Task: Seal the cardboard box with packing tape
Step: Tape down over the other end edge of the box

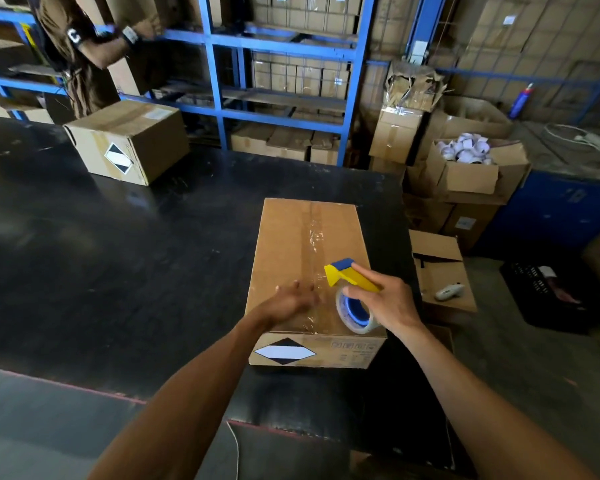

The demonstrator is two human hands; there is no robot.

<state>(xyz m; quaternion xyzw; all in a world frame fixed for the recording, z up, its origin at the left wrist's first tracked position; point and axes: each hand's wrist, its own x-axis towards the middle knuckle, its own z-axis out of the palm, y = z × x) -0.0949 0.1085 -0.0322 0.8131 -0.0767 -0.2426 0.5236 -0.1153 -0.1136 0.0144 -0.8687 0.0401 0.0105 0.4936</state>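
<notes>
A closed cardboard box (pixel 284 244) lies on the black table (pixel 118 271), near its right edge. A strip of clear tape (pixel 314 237) runs along the box's top seam. My right hand (pixel 390 301) grips a yellow and blue tape dispenser (pixel 350 275) with a clear tape roll (pixel 355 311), held just over the near right part of the box top. My left hand (pixel 293 299) rests flat on the near part of the box top, fingers spread beside the taped seam; it looks blurred.
A second sealed box (pixel 129 140) stands at the table's far left, with another person (pixel 80 53) behind it at blue shelving (pixel 215 81). Stacked and open cartons (pixel 465 174) crowd the floor to the right. A black crate (pixel 548 296) sits further right.
</notes>
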